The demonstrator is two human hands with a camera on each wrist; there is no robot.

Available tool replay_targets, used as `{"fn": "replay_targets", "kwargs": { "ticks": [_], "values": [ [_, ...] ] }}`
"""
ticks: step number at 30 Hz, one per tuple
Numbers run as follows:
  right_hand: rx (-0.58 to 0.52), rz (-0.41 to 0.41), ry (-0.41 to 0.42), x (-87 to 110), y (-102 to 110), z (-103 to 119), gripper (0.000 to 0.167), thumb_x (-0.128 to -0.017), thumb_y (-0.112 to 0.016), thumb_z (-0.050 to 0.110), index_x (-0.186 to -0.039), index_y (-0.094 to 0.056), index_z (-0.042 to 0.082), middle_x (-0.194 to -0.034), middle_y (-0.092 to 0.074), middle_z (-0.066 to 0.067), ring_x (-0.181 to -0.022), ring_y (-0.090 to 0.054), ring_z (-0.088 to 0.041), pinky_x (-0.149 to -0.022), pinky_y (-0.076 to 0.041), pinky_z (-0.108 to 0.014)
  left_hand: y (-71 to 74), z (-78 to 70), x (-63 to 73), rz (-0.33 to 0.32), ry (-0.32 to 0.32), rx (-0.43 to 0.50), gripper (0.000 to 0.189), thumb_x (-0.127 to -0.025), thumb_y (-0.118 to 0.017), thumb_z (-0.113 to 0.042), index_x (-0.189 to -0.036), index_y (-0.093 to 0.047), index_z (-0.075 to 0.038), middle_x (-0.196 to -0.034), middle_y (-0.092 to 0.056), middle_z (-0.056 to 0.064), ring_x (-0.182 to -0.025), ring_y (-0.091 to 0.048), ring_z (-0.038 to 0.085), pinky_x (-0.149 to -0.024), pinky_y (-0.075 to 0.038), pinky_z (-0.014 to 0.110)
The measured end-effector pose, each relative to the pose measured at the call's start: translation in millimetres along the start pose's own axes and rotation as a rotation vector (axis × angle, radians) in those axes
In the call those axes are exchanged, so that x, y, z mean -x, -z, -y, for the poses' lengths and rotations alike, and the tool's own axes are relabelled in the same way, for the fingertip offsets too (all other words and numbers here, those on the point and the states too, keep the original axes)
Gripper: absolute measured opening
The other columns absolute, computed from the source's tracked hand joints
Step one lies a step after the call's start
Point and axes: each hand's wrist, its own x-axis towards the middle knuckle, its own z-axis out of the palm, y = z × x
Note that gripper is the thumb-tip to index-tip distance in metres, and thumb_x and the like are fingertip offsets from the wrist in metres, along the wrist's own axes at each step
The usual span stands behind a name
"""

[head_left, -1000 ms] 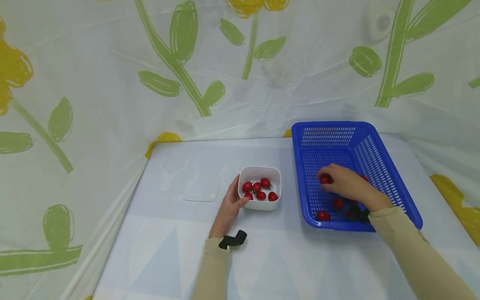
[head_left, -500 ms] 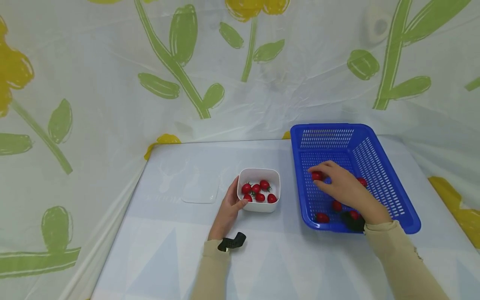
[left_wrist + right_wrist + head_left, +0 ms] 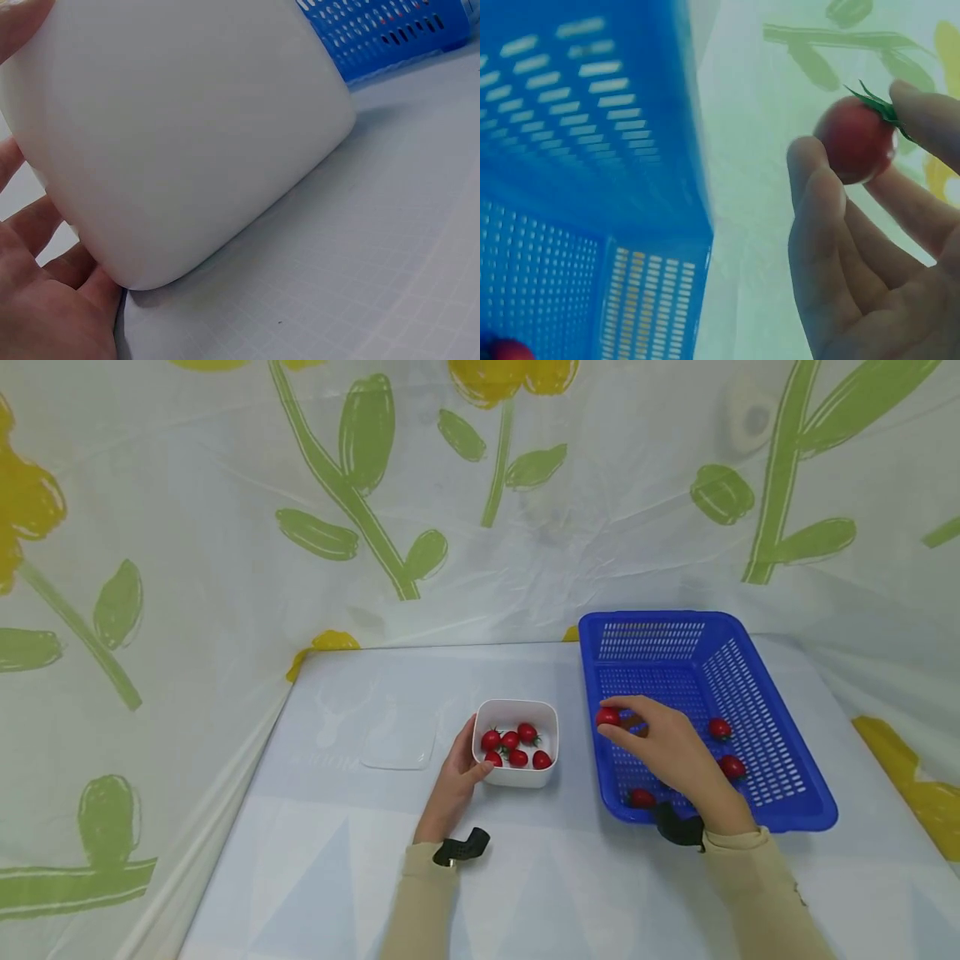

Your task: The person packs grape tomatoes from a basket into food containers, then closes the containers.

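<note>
A white square container (image 3: pixel 517 774) stands on the table with several cherry tomatoes (image 3: pixel 517 758) in it. My left hand (image 3: pixel 454 777) holds it at its left side, thumb at the front rim; the left wrist view shows the fingers along the container's wall (image 3: pixel 187 142). Between thumb and fingertips, my right hand (image 3: pixel 663 747) pinches one cherry tomato (image 3: pixel 856 140) that has a green stem top. That hand is over the left rim of the blue basket (image 3: pixel 795 727). Inside the basket lie loose tomatoes, among them one by the right wall (image 3: pixel 719 729) and one near the front (image 3: pixel 641 798).
A clear flat lid (image 3: pixel 398 745) lies on the table (image 3: pixel 390 877) left of the container. Behind the table hangs a white sheet (image 3: pixel 225 527) with printed flowers and leaves. A black wrist camera (image 3: pixel 678 825) hangs below the right wrist.
My right hand has lifted the pinched tomato and carried it left from the basket's middle to its left rim. The left hand stays on the container.
</note>
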Motion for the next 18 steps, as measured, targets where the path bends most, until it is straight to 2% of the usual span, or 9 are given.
{"fn": "replay_targets", "kwargs": {
  "ticks": [7, 13, 18],
  "values": [
    [-0.097, -0.107, -0.017, 1.8, -12, 9, 0.048, -0.083, -0.053, 0.050, -0.121, -0.055, 0.021, -0.104, -0.062, -0.003, -0.081, -0.059, -0.018, -0.068, -0.052, -0.036, 1.5, 1.9, 2.4, -0.014, 0.003, -0.021, 0.069, -0.087, -0.051, 0.001, -0.142, -0.020, -0.027, -0.146, -0.018, -0.010, -0.134, -0.011, 0.014, -0.103, -0.024, 0.035],
    [-0.225, -0.205, -0.019, 2.8, -23, 17, 0.045, -0.084, -0.053, 0.046, -0.124, -0.053, 0.025, -0.109, -0.060, 0.000, -0.091, -0.056, -0.016, -0.072, -0.051, -0.038, 0.0, -0.9, 3.4, -0.008, -0.003, -0.038, 0.069, -0.087, -0.052, -0.002, -0.143, -0.019, -0.025, -0.146, -0.017, -0.008, -0.134, -0.010, 0.016, -0.103, -0.024, 0.036],
    [-0.262, -0.272, -0.011, 1.5, -35, 21, 0.041, -0.082, -0.059, 0.040, -0.122, -0.055, 0.027, -0.114, -0.055, 0.002, -0.094, -0.055, -0.016, -0.071, -0.052, -0.036, -0.6, -0.8, 1.5, -0.007, -0.003, -0.028, 0.069, -0.087, -0.053, -0.003, -0.142, -0.020, -0.026, -0.146, -0.018, -0.008, -0.134, -0.010, 0.016, -0.103, -0.024, 0.035]
  ]
}}
